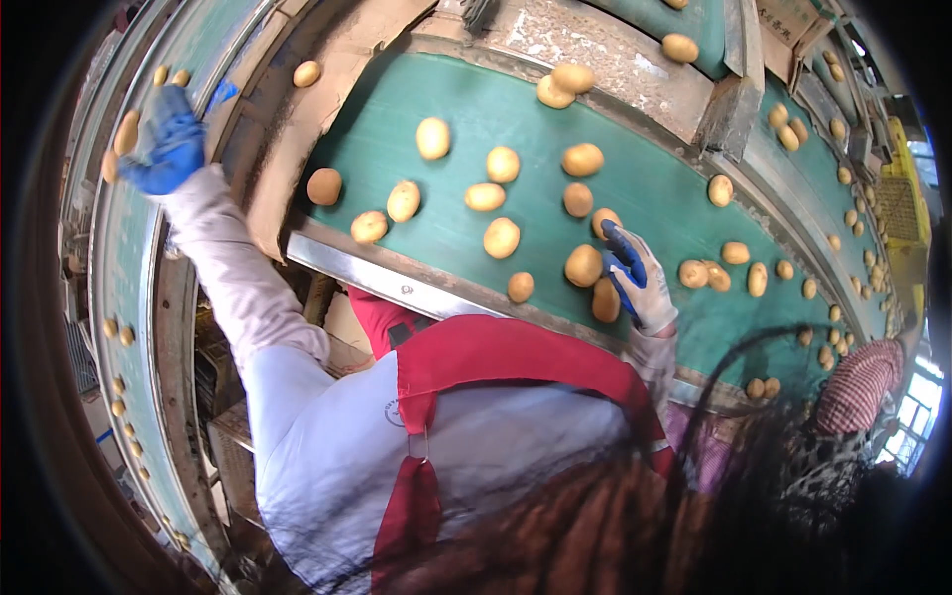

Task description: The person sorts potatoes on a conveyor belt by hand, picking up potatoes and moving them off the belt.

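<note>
My left hand (167, 145), in a blue-coated work glove, reaches over the narrow green conveyor belt (111, 260) on the left. Its fingers are spread, and two potatoes (127, 132) lie right beside it. Two smaller potatoes (181, 77) are just past its fingertips. Over the wide green conveyor belt (454, 89) is my right hand (643, 282), gloved in white and blue, with fingers bent and apart. Its fingertips meet a potato (604, 222); a larger potato (584, 265) and an elongated potato (605, 300) lie close by. The palm is hidden.
Brown cardboard (327, 82) lines the wide belt's left end, with a potato (306, 74) on it. A metal rail (387, 275) runs along the near edge. Several potatoes are scattered across the belt. At right is another person's checked head covering (863, 387); yellow crates (904, 193) stand beyond.
</note>
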Demonstrator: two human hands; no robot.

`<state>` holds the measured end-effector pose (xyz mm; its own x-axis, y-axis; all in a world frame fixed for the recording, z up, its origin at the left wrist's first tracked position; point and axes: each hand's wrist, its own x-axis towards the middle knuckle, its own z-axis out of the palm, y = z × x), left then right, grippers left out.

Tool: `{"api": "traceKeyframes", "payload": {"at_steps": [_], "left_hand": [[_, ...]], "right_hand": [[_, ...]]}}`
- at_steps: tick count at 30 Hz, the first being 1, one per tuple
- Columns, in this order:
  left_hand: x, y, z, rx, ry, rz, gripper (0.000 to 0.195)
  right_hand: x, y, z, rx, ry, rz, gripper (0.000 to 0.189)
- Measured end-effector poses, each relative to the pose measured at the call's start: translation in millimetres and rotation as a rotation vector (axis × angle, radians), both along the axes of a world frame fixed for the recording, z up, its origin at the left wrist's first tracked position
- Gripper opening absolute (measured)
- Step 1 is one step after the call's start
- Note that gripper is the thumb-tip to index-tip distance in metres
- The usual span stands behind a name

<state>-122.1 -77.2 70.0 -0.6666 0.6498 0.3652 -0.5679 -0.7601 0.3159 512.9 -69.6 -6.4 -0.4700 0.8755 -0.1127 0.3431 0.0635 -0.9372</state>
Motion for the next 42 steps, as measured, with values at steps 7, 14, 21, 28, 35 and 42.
{"api": "traceKeyframes", "payload": {"at_steps": [7, 14, 21, 28, 35, 42], "left_hand": [[269.8, 98.7, -120.8, -0.629, 1.448, -0.040, 0.058], [389.6, 120.7, -151.6, -0.360, 2.213, -0.156, 0.060], [369.3, 36.1, -86.6, -0.402, 1.852, -0.386, 0.051], [330.8, 17.3, -97.5, -0.746, 1.073, -0.482, 0.056], [423.1, -1.9, -99.9, -0.694, 0.269, -1.029, 0.055], [352.6, -41.9, -82.5, -0.826, 0.082, -0.985, 0.036]], "right_hand": [[43.0, 25.0, -2.3, 0.131, -0.106, -0.203, 0.050], [67.1, 25.9, -20.4, 0.214, -0.221, -0.370, 0.048], [50.8, 38.9, -23.8, 0.423, -0.364, -0.149, 0.052], [10.7, 35.3, -56.6, 0.440, -1.026, -0.126, 0.047], [-5.3, 8.6, 1.3, 0.448, -0.091, 0.076, 0.051], [158.1, 44.6, -64.7, 0.583, -0.730, -0.519, 0.060]]}}
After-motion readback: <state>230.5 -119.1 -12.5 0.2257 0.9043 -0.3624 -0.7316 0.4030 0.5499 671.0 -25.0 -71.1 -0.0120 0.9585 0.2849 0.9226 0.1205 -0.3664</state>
